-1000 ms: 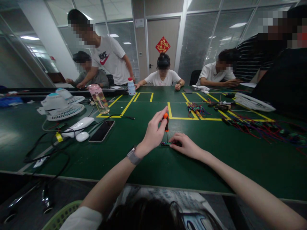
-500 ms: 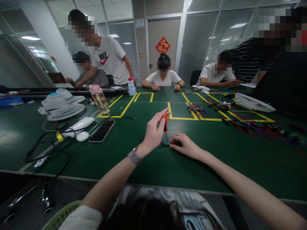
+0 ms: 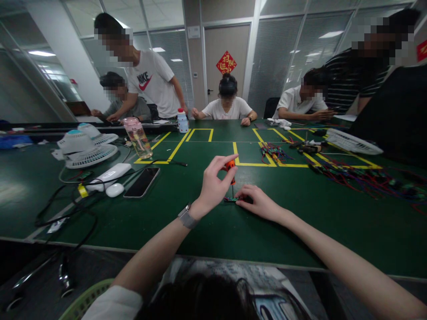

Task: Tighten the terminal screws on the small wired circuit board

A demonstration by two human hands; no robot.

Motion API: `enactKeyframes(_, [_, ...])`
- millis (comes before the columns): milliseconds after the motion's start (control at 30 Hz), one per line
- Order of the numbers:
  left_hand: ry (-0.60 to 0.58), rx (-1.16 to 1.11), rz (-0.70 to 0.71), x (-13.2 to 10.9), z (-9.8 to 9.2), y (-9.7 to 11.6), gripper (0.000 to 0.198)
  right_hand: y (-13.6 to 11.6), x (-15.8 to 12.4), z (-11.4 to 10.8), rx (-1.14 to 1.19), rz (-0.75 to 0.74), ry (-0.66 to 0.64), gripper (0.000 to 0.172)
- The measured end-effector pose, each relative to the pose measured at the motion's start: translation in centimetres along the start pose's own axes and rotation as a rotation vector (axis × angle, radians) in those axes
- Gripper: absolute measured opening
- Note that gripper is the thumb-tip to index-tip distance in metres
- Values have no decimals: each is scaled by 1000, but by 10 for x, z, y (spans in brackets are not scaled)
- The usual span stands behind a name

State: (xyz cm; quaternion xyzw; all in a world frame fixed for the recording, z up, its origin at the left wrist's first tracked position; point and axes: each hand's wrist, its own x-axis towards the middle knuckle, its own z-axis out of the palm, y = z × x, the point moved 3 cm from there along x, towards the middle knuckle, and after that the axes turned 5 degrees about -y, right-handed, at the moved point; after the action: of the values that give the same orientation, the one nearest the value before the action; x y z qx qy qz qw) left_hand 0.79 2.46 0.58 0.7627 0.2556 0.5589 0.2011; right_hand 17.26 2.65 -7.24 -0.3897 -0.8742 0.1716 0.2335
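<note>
My left hand (image 3: 215,180) is closed around the orange and black handle of a screwdriver (image 3: 232,181), thumb and fingers on either side of it. The screwdriver stands nearly upright, its thin shaft pointing down to a small green circuit board (image 3: 231,199) on the table. Whether the tip sits in a screw is too small to tell. My right hand (image 3: 255,202) rests on the table and grips the board's right end between thumb and fingers. Part of the board is hidden under those fingers.
Left of my hands lie a phone (image 3: 142,182), a white mouse (image 3: 115,190), a black cable, a pink-lided bottle (image 3: 137,138) and white fans (image 3: 90,153). Wired boards (image 3: 367,178) spread along the right. Other people sit or stand around the green table (image 3: 200,240).
My left thumb and fingers have shifted around the screwdriver handle, the thumb now lower and further right. My right hand and the board have stayed put. The person opposite has raised one hand.
</note>
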Motion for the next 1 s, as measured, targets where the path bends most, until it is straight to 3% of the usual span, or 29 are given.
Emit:
enactKeyframes(100, [36, 64, -2, 0, -2, 2, 23, 0, 0, 0, 1, -6, -1, 7])
enactKeyframes(233, [-38, 0, 5, 0, 0, 0, 34, -1, 0, -1, -1, -10, 1, 7])
enactKeyframes(367, [-30, -66, -17, 0, 1, -3, 38, -1, -1, -1, -1, -5, 2, 8])
enactKeyframes(600, [17, 43, 0, 0, -2, 4, 23, 0, 0, -1, 7, 0, 0, 7])
enactKeyframes(800, [-26, -40, -9, 0, 0, 0, 33, 0, 0, -1, 22, -4, 2, 8])
enactKeyframes(1000, [27, 40, -12, 0, -1, 3, 22, -1, 0, -1, 7, -5, 3, 7])
